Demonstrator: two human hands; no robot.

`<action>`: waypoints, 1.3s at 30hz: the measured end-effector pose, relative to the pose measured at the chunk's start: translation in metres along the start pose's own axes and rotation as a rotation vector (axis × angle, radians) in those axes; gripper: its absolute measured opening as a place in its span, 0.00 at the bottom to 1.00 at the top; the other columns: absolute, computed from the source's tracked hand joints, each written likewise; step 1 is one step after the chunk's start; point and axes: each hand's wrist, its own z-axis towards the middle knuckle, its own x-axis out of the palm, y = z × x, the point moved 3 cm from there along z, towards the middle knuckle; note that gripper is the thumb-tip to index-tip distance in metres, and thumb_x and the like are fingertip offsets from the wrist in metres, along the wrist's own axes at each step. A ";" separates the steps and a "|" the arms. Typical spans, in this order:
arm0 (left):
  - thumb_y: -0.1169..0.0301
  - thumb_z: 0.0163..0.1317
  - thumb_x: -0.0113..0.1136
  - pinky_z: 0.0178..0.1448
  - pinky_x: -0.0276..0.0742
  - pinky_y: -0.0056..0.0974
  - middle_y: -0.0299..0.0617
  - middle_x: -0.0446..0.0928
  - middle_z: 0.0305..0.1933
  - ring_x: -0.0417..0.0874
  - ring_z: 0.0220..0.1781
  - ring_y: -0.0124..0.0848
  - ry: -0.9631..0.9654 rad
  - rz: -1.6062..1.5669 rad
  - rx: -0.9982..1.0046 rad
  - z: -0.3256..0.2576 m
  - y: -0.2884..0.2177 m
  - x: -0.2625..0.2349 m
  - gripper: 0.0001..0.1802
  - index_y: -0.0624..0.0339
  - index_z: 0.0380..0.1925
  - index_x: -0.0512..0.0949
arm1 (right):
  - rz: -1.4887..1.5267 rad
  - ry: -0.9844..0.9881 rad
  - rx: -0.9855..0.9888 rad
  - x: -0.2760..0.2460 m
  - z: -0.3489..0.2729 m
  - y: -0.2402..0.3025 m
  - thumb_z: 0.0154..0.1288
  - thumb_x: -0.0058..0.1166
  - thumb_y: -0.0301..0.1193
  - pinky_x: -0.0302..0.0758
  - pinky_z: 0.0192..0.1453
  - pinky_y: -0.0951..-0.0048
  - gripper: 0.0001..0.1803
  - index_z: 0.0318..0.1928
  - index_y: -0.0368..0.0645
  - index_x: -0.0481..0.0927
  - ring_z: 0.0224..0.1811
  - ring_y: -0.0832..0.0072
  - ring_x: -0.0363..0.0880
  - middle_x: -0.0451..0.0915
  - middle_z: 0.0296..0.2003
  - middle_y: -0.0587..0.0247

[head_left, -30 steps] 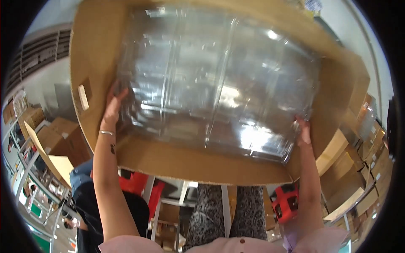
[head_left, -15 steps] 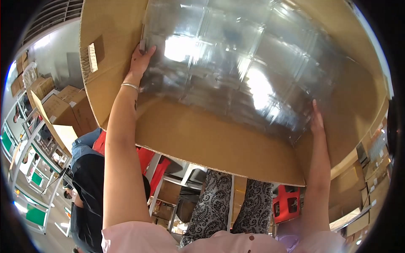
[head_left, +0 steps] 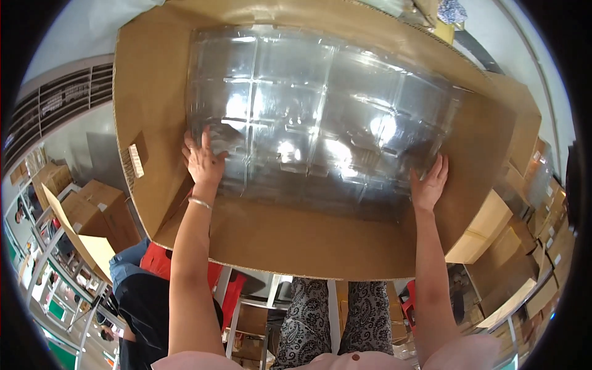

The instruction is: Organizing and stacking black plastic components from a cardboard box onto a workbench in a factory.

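Before me an open cardboard box (head_left: 296, 240) holds a layer of clear plastic trays (head_left: 290, 92), shiny and divided by ridges into a grid. My left hand (head_left: 205, 161) rests at the layer's near left corner, fingers spread over the plastic. At the right side, my right hand (head_left: 430, 185) lies against the edge of the plastic beside the box's inner wall, its thumb apart from the fingers. Neither hand is wrapped around anything. How deep the plastic goes is hidden.
Brown cartons (head_left: 102, 206) stand on the left, and more stacked cartons (head_left: 518, 265) on the right. A person in dark clothes (head_left: 143, 302) is close by my left arm. Red plastic stools (head_left: 231, 302) and metal frames are below the box.
The plastic layer now lies lower and flatter in the box. Both hands have shifted, the left one coming nearer with fingers spread, the right one moving left. My view has tilted too.
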 end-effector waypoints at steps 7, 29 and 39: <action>0.44 0.26 0.74 0.65 0.52 0.67 0.42 0.26 0.73 0.35 0.71 0.60 0.323 0.022 0.269 0.013 -0.068 0.001 0.64 0.19 0.66 0.45 | -0.616 0.609 -0.091 0.034 0.016 0.026 0.33 0.71 0.52 0.42 0.73 0.58 0.72 0.69 0.41 0.33 0.73 0.57 0.30 0.31 0.71 0.59; 0.65 0.46 0.63 0.68 0.56 0.50 0.59 0.66 0.58 0.61 0.65 0.53 -0.122 -0.613 0.267 -0.191 -0.084 -0.100 0.35 0.63 0.56 0.66 | 0.101 0.564 -0.756 -0.050 -0.089 0.071 0.55 0.54 0.34 0.72 0.51 0.56 0.27 0.56 0.39 0.67 0.47 0.49 0.73 0.73 0.46 0.42; 0.53 0.52 0.59 0.61 0.68 0.41 0.52 0.74 0.54 0.73 0.57 0.45 0.200 -1.263 -0.670 -0.589 -0.147 -0.134 0.33 0.57 0.56 0.69 | -0.517 1.260 -1.128 -0.156 -0.114 0.078 0.47 0.58 0.42 0.75 0.50 0.64 0.24 0.44 0.41 0.78 0.43 0.59 0.79 0.81 0.37 0.51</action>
